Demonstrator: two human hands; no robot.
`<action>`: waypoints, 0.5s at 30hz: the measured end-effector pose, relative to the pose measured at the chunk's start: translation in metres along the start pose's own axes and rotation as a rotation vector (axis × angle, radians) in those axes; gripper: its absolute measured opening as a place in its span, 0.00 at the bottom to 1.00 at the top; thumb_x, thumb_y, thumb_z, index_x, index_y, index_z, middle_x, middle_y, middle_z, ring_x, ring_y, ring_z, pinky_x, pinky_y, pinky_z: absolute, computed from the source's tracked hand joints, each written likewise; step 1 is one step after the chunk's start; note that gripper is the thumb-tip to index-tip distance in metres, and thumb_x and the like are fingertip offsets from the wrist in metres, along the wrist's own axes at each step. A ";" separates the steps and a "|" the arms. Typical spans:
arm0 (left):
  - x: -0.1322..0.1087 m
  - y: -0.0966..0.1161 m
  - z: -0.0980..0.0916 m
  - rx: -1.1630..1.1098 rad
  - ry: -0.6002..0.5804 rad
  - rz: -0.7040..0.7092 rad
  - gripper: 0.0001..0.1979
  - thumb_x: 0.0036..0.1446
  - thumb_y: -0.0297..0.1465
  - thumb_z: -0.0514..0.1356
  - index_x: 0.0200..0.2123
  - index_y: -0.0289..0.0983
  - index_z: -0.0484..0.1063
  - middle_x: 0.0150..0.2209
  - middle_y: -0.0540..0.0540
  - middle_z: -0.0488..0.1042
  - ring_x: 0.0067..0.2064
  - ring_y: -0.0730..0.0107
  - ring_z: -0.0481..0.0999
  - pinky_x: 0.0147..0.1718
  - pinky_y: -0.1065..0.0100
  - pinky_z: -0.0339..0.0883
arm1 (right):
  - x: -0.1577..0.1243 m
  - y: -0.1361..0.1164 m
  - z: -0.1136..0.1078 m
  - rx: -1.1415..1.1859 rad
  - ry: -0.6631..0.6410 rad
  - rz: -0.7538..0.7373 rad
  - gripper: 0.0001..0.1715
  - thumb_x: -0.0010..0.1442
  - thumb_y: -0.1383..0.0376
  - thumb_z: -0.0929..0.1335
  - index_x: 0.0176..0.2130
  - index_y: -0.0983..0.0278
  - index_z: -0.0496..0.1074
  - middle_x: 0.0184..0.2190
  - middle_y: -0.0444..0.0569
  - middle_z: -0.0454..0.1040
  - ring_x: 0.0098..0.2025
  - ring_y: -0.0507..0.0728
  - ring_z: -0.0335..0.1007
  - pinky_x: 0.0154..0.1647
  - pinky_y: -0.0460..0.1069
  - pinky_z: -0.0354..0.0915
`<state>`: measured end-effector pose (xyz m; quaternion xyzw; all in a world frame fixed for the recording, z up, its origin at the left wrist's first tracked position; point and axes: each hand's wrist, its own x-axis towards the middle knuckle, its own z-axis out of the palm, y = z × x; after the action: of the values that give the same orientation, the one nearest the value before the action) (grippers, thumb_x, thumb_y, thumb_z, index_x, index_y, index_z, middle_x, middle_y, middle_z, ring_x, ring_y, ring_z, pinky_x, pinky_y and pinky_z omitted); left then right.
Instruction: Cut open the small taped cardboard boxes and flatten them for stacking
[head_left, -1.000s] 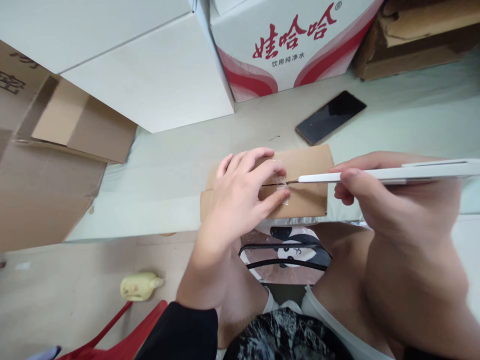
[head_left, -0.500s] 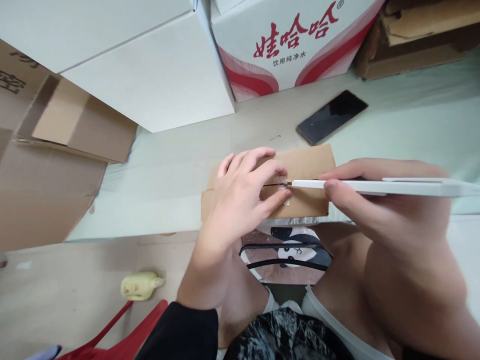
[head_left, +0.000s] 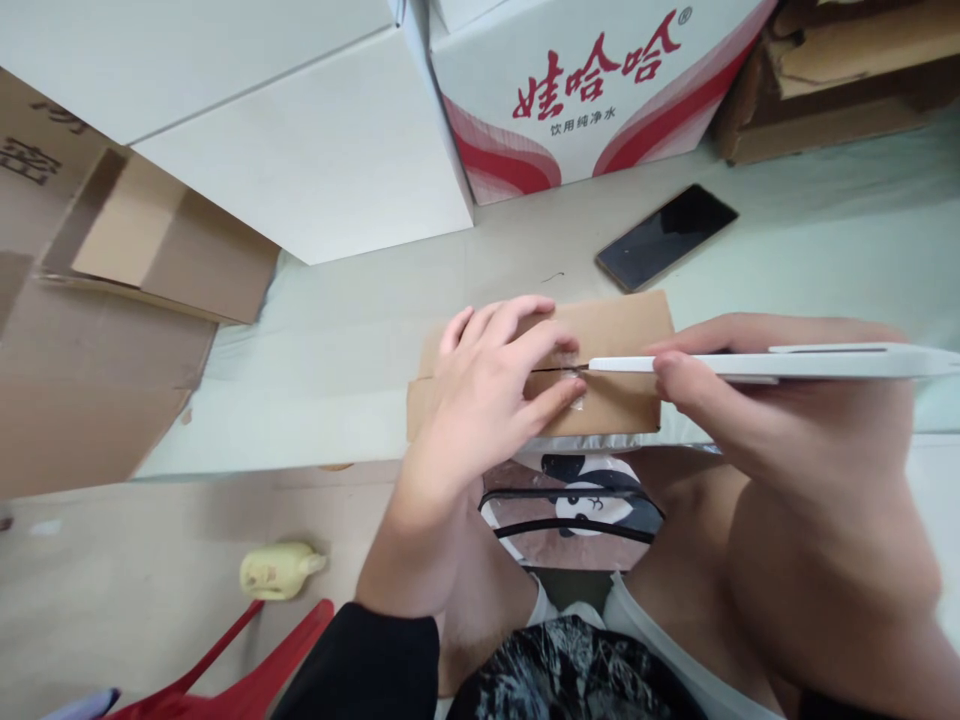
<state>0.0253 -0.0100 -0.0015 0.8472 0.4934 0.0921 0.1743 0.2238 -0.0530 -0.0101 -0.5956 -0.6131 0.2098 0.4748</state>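
Note:
A small brown cardboard box [head_left: 619, 400] lies at the near edge of the pale green surface, with a dark seam along its top and a scrap of clear tape [head_left: 577, 402] across it. My left hand [head_left: 487, 385] rests over the box's left part, fingers spread, thumb and index finger on either side of the seam by the tape. My right hand [head_left: 787, 420] is closed around a long white-handled cutter [head_left: 720, 367]. Its thin tip meets the seam beside my left thumb. Most of the box's left part is hidden under my left hand.
Beyond the box lies a black phone [head_left: 667, 237]. A white and red water carton [head_left: 577, 110], white boxes [head_left: 315, 160] and brown cartons [head_left: 172, 250] line the back and left. Below are a panda-print item [head_left: 600, 505], a yellow bottle [head_left: 277, 572] and a red object [head_left: 255, 670].
The whole view has shifted very slightly. Both hands, the cutter and the box keep nearly the same positions, with the cutter's tip still at the taped seam.

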 end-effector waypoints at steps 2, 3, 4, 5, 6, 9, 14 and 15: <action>0.000 0.000 0.000 0.001 0.001 0.002 0.10 0.66 0.40 0.62 0.49 0.47 0.75 0.64 0.49 0.71 0.65 0.57 0.69 0.68 0.49 0.53 | 0.001 0.001 -0.002 -0.004 0.006 -0.008 0.08 0.56 0.68 0.73 0.25 0.58 0.79 0.17 0.37 0.74 0.18 0.45 0.64 0.17 0.42 0.55; 0.000 0.000 0.000 0.001 0.000 0.002 0.10 0.66 0.40 0.62 0.49 0.48 0.75 0.64 0.49 0.71 0.65 0.57 0.69 0.68 0.50 0.53 | 0.001 0.000 -0.002 -0.007 0.004 0.001 0.08 0.55 0.67 0.73 0.25 0.59 0.79 0.17 0.37 0.74 0.18 0.45 0.64 0.17 0.42 0.55; 0.000 0.000 0.000 0.001 -0.001 0.002 0.10 0.66 0.40 0.62 0.49 0.48 0.75 0.64 0.49 0.71 0.65 0.57 0.69 0.68 0.50 0.54 | 0.001 -0.001 -0.002 -0.011 0.002 0.018 0.08 0.55 0.67 0.73 0.25 0.59 0.79 0.16 0.37 0.74 0.18 0.45 0.64 0.17 0.41 0.55; -0.001 0.000 0.000 0.001 -0.002 0.003 0.10 0.66 0.41 0.62 0.49 0.48 0.75 0.64 0.49 0.71 0.65 0.57 0.69 0.68 0.50 0.54 | 0.002 -0.003 -0.003 -0.017 0.003 0.037 0.08 0.55 0.66 0.73 0.25 0.59 0.79 0.16 0.37 0.74 0.17 0.45 0.63 0.18 0.41 0.56; -0.001 0.000 0.000 0.001 -0.004 0.003 0.10 0.66 0.41 0.62 0.49 0.48 0.75 0.65 0.49 0.71 0.65 0.57 0.69 0.68 0.50 0.53 | 0.002 -0.005 -0.003 -0.026 0.006 0.054 0.08 0.55 0.66 0.73 0.25 0.59 0.79 0.16 0.37 0.73 0.17 0.45 0.63 0.18 0.41 0.56; -0.001 0.000 -0.001 0.004 -0.007 0.004 0.10 0.66 0.40 0.62 0.49 0.48 0.75 0.65 0.50 0.70 0.66 0.58 0.68 0.68 0.50 0.53 | 0.004 -0.009 -0.003 -0.046 -0.060 0.041 0.08 0.56 0.67 0.72 0.25 0.60 0.79 0.16 0.38 0.73 0.17 0.46 0.63 0.18 0.42 0.56; 0.000 0.001 -0.001 0.011 -0.008 -0.001 0.10 0.66 0.39 0.62 0.49 0.47 0.75 0.65 0.49 0.70 0.65 0.56 0.69 0.68 0.49 0.54 | 0.006 -0.008 -0.004 -0.033 -0.150 -0.002 0.09 0.55 0.67 0.72 0.24 0.62 0.78 0.18 0.41 0.76 0.19 0.48 0.66 0.18 0.43 0.57; 0.000 0.001 -0.001 0.011 -0.007 -0.005 0.10 0.66 0.39 0.62 0.49 0.48 0.76 0.65 0.49 0.70 0.65 0.56 0.69 0.68 0.49 0.54 | 0.005 -0.007 -0.004 -0.022 -0.146 0.006 0.10 0.56 0.67 0.72 0.23 0.62 0.78 0.17 0.41 0.75 0.18 0.48 0.65 0.18 0.43 0.57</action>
<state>0.0255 -0.0102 -0.0004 0.8473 0.4952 0.0860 0.1717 0.2244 -0.0510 -0.0009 -0.5857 -0.6466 0.2473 0.4216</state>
